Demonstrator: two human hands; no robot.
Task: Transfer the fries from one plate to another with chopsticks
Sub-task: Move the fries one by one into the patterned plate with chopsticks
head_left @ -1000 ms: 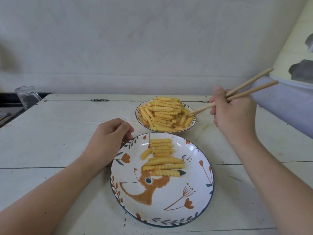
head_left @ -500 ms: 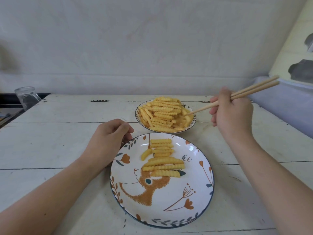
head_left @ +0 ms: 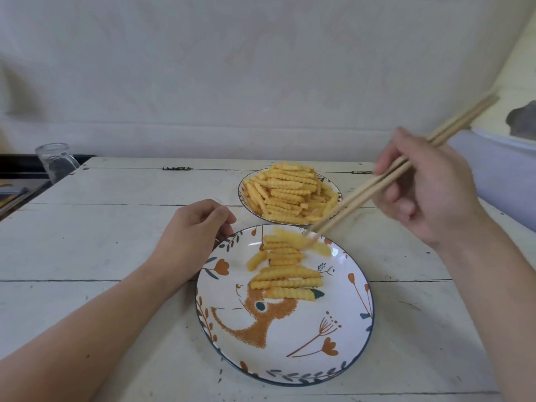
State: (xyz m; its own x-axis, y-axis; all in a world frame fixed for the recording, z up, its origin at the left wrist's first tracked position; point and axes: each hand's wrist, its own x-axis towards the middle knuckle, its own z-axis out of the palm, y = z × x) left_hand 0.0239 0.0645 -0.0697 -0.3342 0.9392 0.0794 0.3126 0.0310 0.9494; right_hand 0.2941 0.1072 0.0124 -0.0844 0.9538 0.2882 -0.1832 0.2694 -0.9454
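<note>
Two plates sit on the white bench [head_left: 101, 242]: a far plate [head_left: 290, 195] heaped with crinkle fries [head_left: 285, 194], and a near deer-pattern plate [head_left: 285, 338] carrying about eight fries [head_left: 285, 274] in a loose column. One pair of chopsticks [head_left: 377, 187] is gripped in the right hand [head_left: 426, 195], its tips pinching a blurred fry [head_left: 301, 242] over the near plate's far edge. The left hand [head_left: 191, 233], fingers curled, rests at that plate's rim; whether it grips the rim I cannot tell. One glass [head_left: 56, 161] stands far left.

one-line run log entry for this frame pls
right hand: holds chopsticks | tips: fry above near plate, blurred | left hand: at near plate rim | far plate: heaped fries
</note>
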